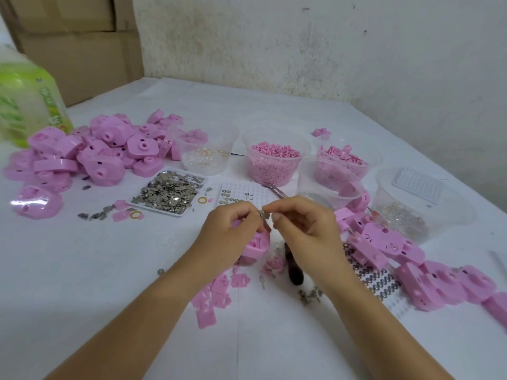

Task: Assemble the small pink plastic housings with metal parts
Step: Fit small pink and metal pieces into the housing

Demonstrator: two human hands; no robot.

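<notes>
Left hand point(233, 231) grips a pink housing point(256, 244) mid-table point(109, 283), open face toward the right hand point(299, 229); long axis hidden. Fingertips of both hands meet, pinching a metal part point(264, 214) above it. Near edge open; cups point(274, 171) behind, housing piles point(96, 152) at both sides.

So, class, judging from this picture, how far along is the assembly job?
Done, apparently: the right pile of housings. In hand: the left hand holds one pink housing while the right hand pinches a metal part above it. Left: the big left pile of housings and a well-stocked tray of metal parts.
</notes>
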